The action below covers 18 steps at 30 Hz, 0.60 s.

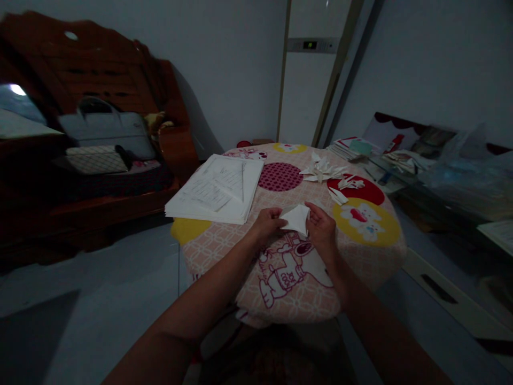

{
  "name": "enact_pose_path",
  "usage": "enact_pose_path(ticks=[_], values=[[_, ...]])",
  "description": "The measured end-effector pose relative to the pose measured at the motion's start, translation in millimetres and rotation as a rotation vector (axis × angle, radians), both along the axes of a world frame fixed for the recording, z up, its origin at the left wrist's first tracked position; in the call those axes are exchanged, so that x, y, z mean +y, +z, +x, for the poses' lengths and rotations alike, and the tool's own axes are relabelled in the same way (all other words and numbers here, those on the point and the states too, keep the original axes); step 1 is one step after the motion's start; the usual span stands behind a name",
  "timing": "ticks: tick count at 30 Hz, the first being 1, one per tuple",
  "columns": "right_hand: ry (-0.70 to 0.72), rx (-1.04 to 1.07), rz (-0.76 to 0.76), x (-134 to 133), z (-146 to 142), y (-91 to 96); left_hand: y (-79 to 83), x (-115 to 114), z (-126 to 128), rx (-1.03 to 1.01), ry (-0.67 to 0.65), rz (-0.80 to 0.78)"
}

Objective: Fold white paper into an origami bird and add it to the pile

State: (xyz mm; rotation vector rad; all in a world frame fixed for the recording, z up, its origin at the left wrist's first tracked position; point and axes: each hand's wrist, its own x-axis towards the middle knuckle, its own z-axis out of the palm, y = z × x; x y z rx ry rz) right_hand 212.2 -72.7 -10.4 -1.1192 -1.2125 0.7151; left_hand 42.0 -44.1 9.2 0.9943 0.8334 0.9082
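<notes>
A small folded piece of white paper (296,219) is held between both hands, just above the patterned tablecloth (316,307) near the front of a round table. My left hand (267,223) pinches its left edge, thumb on top. On the opposite edge my right hand (321,227) has closed its fingers and thumb. To the left lies a stack of paper sheets (236,211) with some written or printed pages on top. Beyond my right hand sit several folded white paper pieces (320,168), with a smaller one (351,183) on the red circle of the cloth.
On the right a glass side table (425,182) bears papers and plastic bags (460,166). Behind to the left is a wooden bench (96,69) with a light handbag (110,131) and a quilted purse (98,160). A tall white air conditioner (306,91) stands at the back.
</notes>
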Motion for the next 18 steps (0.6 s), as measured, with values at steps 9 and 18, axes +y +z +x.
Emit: enact_pose_path(ticks=[9, 18], values=[[0.016, 0.354, -0.179, 0, -5, 10.0, -1.6, 0, -2, -0.007, 0.009, 0.145], [0.03, 0.206, -0.067, -5, 0, 12.4, 3.4, 1, -2, 0.081, 0.148, 0.445]])
